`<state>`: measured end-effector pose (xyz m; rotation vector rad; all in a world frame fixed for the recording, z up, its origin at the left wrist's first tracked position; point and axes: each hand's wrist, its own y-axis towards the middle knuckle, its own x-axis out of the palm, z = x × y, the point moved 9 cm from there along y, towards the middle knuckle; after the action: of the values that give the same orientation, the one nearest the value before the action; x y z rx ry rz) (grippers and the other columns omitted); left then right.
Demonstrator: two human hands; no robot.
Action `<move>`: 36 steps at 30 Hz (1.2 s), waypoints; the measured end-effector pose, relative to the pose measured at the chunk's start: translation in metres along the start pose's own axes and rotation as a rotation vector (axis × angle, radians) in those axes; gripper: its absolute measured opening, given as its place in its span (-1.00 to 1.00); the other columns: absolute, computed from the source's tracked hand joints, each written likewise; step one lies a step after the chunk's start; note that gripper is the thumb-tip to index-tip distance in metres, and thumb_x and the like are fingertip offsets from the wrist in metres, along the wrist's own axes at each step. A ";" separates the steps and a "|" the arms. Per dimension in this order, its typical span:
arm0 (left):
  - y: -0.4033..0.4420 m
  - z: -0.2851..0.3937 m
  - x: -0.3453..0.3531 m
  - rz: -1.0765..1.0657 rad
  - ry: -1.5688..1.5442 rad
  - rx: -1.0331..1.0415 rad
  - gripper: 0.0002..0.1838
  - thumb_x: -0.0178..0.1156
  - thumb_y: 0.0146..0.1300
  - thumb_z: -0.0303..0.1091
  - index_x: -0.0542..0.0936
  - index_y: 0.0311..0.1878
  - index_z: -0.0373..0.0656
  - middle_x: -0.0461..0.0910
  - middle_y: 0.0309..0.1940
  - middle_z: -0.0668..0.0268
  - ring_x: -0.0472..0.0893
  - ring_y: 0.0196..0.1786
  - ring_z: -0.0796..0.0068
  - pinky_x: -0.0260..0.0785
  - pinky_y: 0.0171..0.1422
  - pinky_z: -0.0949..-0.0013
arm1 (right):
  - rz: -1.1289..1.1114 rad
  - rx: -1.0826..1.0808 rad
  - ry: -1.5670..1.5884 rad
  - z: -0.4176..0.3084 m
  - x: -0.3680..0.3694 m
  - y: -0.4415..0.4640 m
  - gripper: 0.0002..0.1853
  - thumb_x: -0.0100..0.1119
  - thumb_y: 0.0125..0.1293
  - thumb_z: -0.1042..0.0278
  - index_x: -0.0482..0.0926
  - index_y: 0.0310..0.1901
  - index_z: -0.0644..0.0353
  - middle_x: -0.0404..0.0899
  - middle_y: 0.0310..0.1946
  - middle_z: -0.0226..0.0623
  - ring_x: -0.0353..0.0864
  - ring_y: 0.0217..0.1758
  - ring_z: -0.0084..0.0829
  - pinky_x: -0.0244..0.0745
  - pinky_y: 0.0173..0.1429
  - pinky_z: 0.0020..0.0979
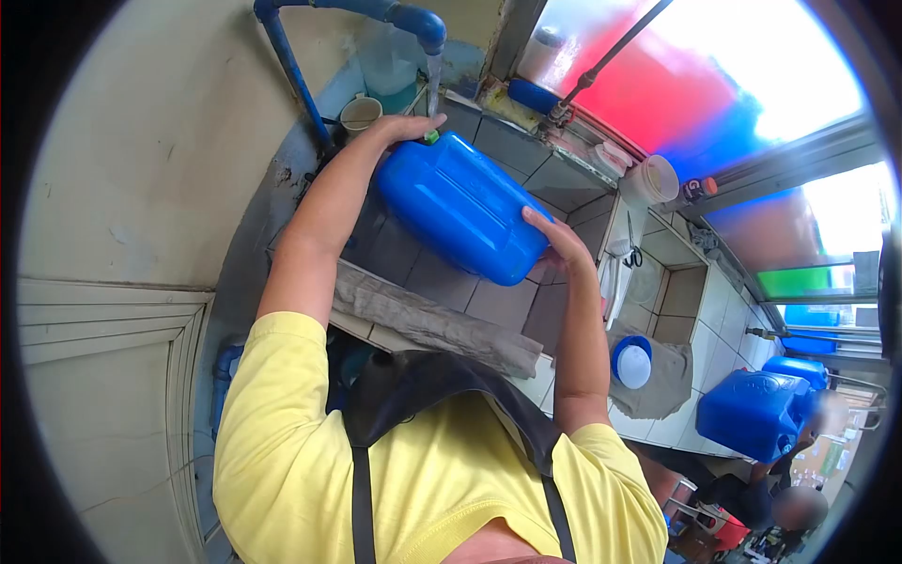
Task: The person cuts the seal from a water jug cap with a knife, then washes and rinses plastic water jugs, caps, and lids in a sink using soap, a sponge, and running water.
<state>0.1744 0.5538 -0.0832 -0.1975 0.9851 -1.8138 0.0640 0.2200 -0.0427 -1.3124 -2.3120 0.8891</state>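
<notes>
A blue plastic jerry can [460, 207] is tilted on its side over the tiled sink [442, 277], held between my two hands. My left hand [413, 126] grips its neck end, beside a small green piece [431, 137] at the mouth; most of those fingers are hidden. At the other end, my right hand [562, 242] clasps the bottom corner, thumb on the near face. Water [433, 80] runs from the blue pipe tap [425, 28] down by my left hand. Whether it enters the can, I cannot tell.
A rolled grey cloth [432, 320] lies along the sink's front edge. Behind stand a beige cup [361, 113] and a clear jug [390, 70]. Rightward are scissors [633, 252], a blue bowl [620, 350] and another blue jerry can [747, 409]. People are at far right.
</notes>
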 end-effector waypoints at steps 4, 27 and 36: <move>0.002 0.007 0.001 0.047 0.008 0.035 -0.12 -0.34 0.43 0.45 0.42 0.40 -0.15 0.53 0.26 0.07 0.62 0.13 0.20 0.38 0.30 0.06 | 0.009 0.009 -0.013 -0.003 0.000 -0.003 0.19 0.36 0.01 -0.51 0.17 0.50 0.20 0.34 0.37 0.11 0.43 0.34 0.13 0.50 0.16 0.24; -0.001 0.091 -0.002 0.449 0.517 0.092 -0.18 -0.14 0.41 0.35 0.52 0.32 -0.25 0.50 0.27 -0.12 0.51 0.29 -0.08 0.24 0.45 0.08 | 0.496 -0.113 -0.509 0.006 0.043 -0.051 0.05 0.12 0.10 -0.63 0.50 0.17 0.40 0.69 -0.18 0.15 0.72 -0.02 0.01 0.57 0.08 -0.13; -0.041 0.125 0.038 0.612 0.716 -0.056 -0.30 0.16 0.17 0.08 0.56 0.30 -0.18 -0.01 0.60 0.01 -0.19 0.62 -0.24 -0.30 0.60 -0.23 | 0.193 -0.375 -0.819 0.000 0.097 -0.020 0.00 0.11 0.09 -0.66 0.56 0.05 0.34 0.68 -0.08 0.08 0.68 -0.02 0.08 0.56 0.06 -0.04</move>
<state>0.1957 0.4615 0.0159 0.7000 1.3936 -1.2829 0.0009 0.2957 -0.0308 -1.5340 -3.1321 1.2827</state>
